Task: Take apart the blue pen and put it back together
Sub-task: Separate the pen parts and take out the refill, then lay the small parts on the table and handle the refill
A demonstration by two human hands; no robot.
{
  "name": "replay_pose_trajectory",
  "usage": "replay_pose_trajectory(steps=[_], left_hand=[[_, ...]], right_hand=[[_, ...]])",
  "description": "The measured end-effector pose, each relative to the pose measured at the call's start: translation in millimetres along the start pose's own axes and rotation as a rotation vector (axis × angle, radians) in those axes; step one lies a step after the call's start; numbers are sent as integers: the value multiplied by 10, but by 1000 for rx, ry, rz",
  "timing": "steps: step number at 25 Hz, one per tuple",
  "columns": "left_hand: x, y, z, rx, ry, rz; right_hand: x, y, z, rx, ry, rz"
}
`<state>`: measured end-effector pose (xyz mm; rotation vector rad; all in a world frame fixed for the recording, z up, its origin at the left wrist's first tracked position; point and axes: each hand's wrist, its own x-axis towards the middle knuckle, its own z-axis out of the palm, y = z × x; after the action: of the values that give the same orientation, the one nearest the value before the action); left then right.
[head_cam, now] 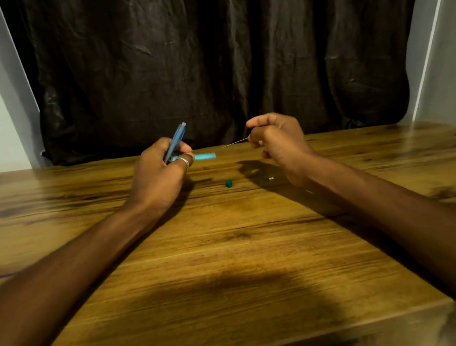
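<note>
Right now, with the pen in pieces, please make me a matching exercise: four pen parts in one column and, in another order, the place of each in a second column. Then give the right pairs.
Parts
1. darker blue pen tube
2. light blue pen tube
3. thin refill
4. small teal cap

Places
A. lying on the table between the two hands
B. pinched in the right hand, tip pointing left
C. in the left hand, slanting up
D. in the left hand, sticking out level towards the right

Pairs: 1-C, 2-D, 3-B, 4-A
</note>
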<state>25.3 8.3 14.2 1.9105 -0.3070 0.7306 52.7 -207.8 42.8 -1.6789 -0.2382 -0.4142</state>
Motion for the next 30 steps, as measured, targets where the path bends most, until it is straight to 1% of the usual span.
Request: replay_pose_trajectory(steps=[3, 5, 8, 15, 18, 22, 26, 28, 30], left_hand=[[0, -28, -5, 77, -54, -33], [-7, -50, 13, 188, -146, -54], [-26, -64, 40, 344, -288, -31], [-34, -67, 32, 516, -390, 58], [-34, -71, 28, 498, -418, 67], [-16, -76, 22, 459, -405, 54], [8, -86, -11, 482, -290, 77], [23, -88, -29, 434, -237, 100], [30, -61, -56, 389, -227, 136]], right_hand=[[72, 31, -47, -35, 80, 3], [108, 69, -55, -61, 101, 12], [130, 121, -24, -86, 99, 1], [120, 138, -1, -133, 67, -7], [89, 131, -8, -137, 38, -11], [78, 121, -2, -149, 34, -16], [86, 116, -5, -151, 31, -29], [77, 120, -3, -152, 15, -34], [66, 129, 0, -163, 2, -39]])
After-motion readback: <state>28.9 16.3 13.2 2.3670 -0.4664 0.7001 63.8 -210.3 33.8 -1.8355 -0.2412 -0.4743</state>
